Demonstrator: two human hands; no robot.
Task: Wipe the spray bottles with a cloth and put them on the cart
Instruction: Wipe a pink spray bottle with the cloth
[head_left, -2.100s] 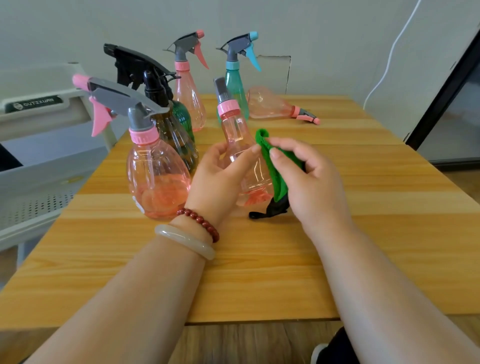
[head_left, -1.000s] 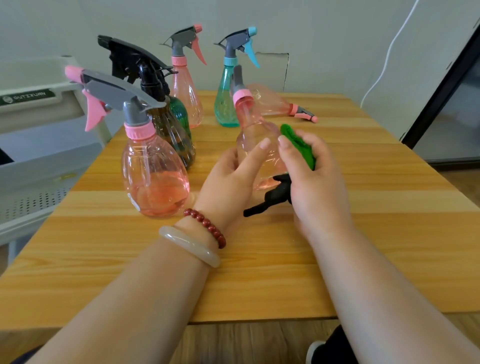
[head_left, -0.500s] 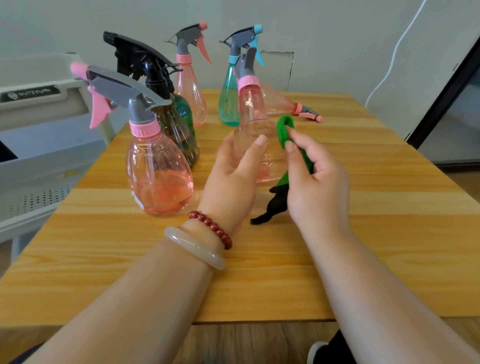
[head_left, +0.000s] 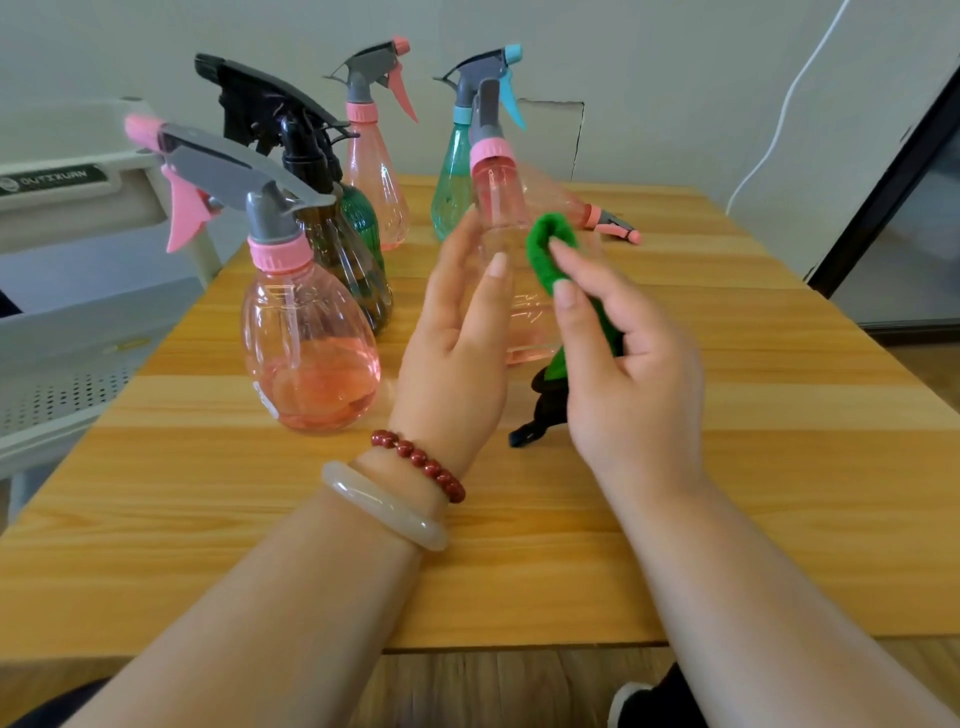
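My left hand (head_left: 457, 358) grips a clear pink spray bottle (head_left: 501, 208) by its body and holds it upright above the wooden table (head_left: 727, 415). My right hand (head_left: 623, 384) pinches a green cloth (head_left: 548, 254) against the bottle's right side; the cloth's black end hangs below. On the table stand a round pink bottle (head_left: 306, 353), a dark brown bottle (head_left: 337, 249), a green bottle (head_left: 363, 218) behind it, a tall pink bottle (head_left: 374, 171) and a teal bottle (head_left: 452, 176). Another pink bottle (head_left: 608, 221) lies on its side farther back.
A grey-white cart (head_left: 67, 291) stands at the table's left edge, with a perforated lower shelf. A white cable (head_left: 779, 119) hangs on the wall at the back right. A dark door frame (head_left: 893, 176) is at the right.
The held bottle has risen from a tilt near the table to upright. My right hand with the cloth has moved up along its side.
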